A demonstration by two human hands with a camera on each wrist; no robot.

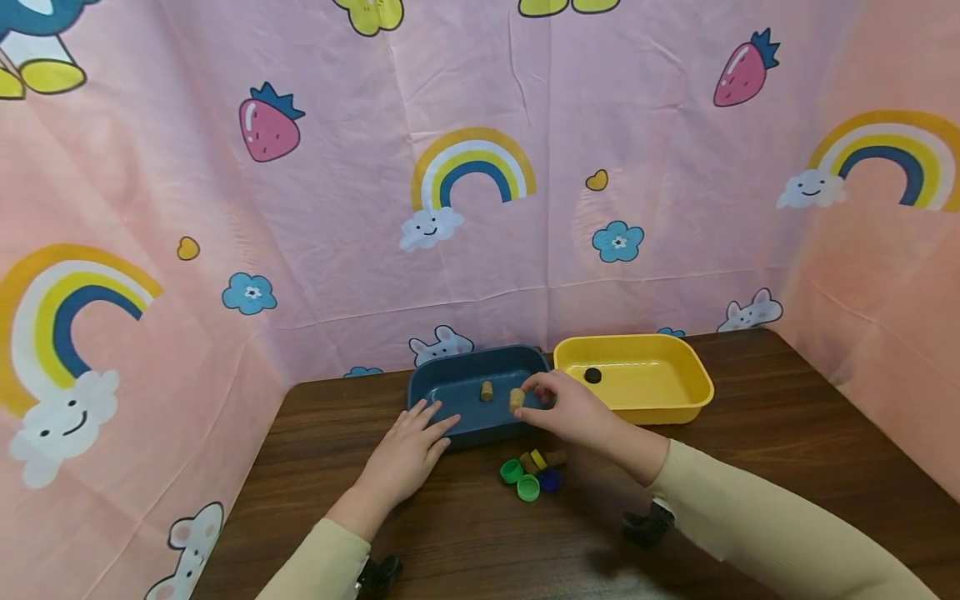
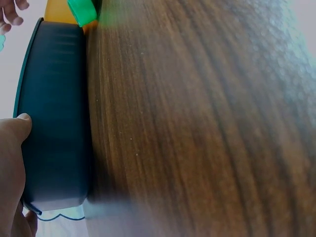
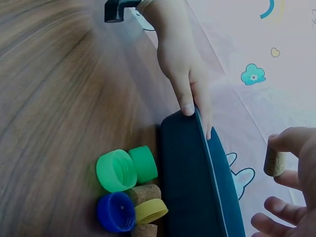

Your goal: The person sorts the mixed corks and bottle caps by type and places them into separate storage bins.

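Note:
My right hand (image 1: 573, 408) pinches a cork (image 1: 517, 400) between thumb and fingertips, above the right part of a dark blue tray (image 1: 480, 437). In the right wrist view the cork (image 3: 274, 160) stands upright, with the other fingers loosely bent below it. Inside the blue tray sits another cork (image 1: 487, 392). My left hand (image 1: 405, 450) rests over the tray's near left corner, fingers spread and fairly straight. Its thumb lies on the outer side of the rim, as the left wrist view also shows.
In front of the blue tray lies a small pile: green bottle caps (image 1: 528, 487), a blue cap (image 1: 549, 481), a yellow cap (image 1: 538, 459) and corks (image 1: 556, 458). To the right stands a yellow tray (image 1: 675, 414) holding a black cap (image 1: 592, 375). Patterned cloth (image 1: 480, 283) hangs behind the table.

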